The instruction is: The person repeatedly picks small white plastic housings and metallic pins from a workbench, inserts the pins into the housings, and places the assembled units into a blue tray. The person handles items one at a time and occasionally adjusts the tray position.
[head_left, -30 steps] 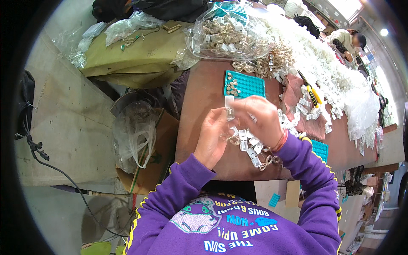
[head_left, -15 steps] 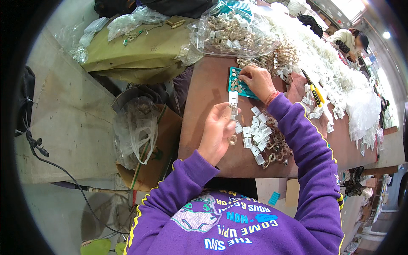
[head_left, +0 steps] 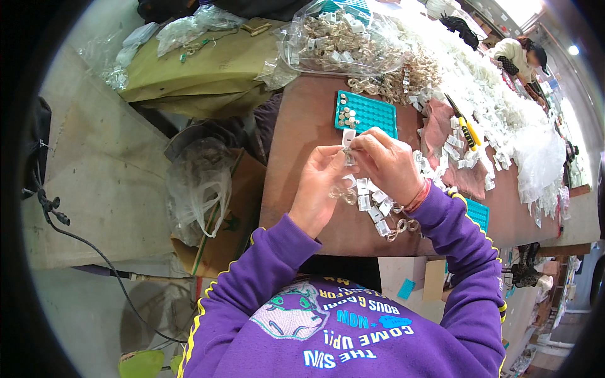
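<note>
My left hand [head_left: 322, 184] is closed around a small white battery case [head_left: 348, 136] with a coil of thin clear wire hanging below it. My right hand [head_left: 386, 162] has come against the case, thumb and fingertips pinched together at its lower part; what lies between them is hidden. Just beyond my hands sits a teal tray [head_left: 378, 113] of small pockets, with several round silver button cells [head_left: 346, 116] gathered at its left side. Under and beside my right hand, more white cases [head_left: 372, 203] with coiled wires [head_left: 401, 229] lie on the brown tabletop [head_left: 296, 157].
A clear bag [head_left: 340, 47] of wired cases stands at the back, beside a long white heap [head_left: 479, 94]. Yellow-handled pliers [head_left: 467, 129] rest on a pink cloth [head_left: 436, 126]. A second teal tray [head_left: 477, 214] lies by my right forearm. A person [head_left: 520, 60] works far right.
My right hand has left the teal tray and moved toward me to the case in my left hand. More of the tray and its cells now shows.
</note>
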A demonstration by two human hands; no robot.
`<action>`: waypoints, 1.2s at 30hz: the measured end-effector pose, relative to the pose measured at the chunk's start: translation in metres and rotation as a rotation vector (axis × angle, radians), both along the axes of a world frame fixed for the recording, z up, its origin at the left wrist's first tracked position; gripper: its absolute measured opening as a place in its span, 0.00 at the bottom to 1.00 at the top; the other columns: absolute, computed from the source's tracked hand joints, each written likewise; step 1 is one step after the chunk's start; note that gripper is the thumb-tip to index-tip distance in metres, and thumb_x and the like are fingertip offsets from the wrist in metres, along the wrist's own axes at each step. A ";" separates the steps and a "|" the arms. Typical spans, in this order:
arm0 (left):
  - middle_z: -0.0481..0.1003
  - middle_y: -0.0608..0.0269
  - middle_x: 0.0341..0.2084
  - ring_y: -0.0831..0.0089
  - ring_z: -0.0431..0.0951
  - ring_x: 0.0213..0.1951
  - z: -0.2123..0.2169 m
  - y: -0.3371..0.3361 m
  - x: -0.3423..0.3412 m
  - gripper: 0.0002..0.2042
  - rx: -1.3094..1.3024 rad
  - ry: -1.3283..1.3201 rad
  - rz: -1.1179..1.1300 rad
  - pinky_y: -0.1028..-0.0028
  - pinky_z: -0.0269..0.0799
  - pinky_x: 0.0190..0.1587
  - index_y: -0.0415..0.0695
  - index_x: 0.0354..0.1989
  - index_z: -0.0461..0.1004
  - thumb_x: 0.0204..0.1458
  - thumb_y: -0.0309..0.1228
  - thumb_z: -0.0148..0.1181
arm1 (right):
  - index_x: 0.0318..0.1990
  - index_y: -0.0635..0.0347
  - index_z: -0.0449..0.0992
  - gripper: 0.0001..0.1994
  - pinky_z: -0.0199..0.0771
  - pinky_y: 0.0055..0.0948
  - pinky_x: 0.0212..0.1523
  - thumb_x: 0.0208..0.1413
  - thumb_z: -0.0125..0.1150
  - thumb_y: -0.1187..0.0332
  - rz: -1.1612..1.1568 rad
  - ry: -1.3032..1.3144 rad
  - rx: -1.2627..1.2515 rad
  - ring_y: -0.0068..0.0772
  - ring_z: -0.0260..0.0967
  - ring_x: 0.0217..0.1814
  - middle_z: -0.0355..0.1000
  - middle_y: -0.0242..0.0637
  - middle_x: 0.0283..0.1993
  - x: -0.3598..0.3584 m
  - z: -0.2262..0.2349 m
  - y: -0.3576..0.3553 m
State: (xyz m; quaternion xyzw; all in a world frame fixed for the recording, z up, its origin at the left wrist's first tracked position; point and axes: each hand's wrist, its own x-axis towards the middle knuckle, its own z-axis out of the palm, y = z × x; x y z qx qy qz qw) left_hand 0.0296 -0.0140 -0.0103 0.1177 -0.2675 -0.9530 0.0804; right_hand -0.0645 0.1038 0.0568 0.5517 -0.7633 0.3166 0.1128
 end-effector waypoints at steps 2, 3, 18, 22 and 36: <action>0.75 0.64 0.38 0.74 0.78 0.38 0.000 0.001 0.001 0.08 -0.013 0.003 0.001 0.77 0.72 0.35 0.45 0.44 0.69 0.60 0.30 0.58 | 0.33 0.60 0.71 0.06 0.73 0.36 0.29 0.50 0.62 0.74 0.013 -0.056 0.036 0.46 0.72 0.30 0.68 0.40 0.31 -0.002 0.004 0.002; 0.75 0.64 0.38 0.74 0.78 0.38 0.000 0.001 0.001 0.08 -0.017 0.009 -0.004 0.77 0.72 0.35 0.45 0.44 0.69 0.60 0.30 0.58 | 0.33 0.60 0.71 0.05 0.73 0.37 0.29 0.51 0.62 0.74 0.026 -0.089 0.062 0.46 0.72 0.30 0.68 0.41 0.31 -0.003 0.006 0.004; 0.75 0.64 0.40 0.76 0.77 0.39 0.011 0.002 0.004 0.10 0.078 0.102 -0.048 0.77 0.74 0.43 0.43 0.48 0.70 0.60 0.31 0.57 | 0.45 0.58 0.78 0.14 0.73 0.27 0.33 0.49 0.66 0.72 -0.166 -0.428 -0.171 0.28 0.73 0.30 0.75 0.35 0.32 0.009 0.006 0.014; 0.75 0.65 0.39 0.78 0.76 0.39 0.019 0.006 0.008 0.12 0.083 0.139 -0.179 0.78 0.74 0.44 0.42 0.50 0.69 0.61 0.31 0.57 | 0.41 0.61 0.77 0.07 0.69 0.20 0.27 0.56 0.64 0.70 -0.123 -1.104 -0.087 0.16 0.69 0.28 0.74 0.35 0.29 0.000 0.019 0.016; 0.74 0.66 0.44 0.72 0.74 0.47 0.023 0.009 0.040 0.13 0.285 0.168 -0.303 0.65 0.68 0.55 0.46 0.51 0.71 0.64 0.38 0.49 | 0.46 0.61 0.76 0.18 0.77 0.30 0.38 0.43 0.65 0.72 0.098 0.387 -0.005 0.36 0.75 0.40 0.72 0.35 0.42 0.043 0.021 0.030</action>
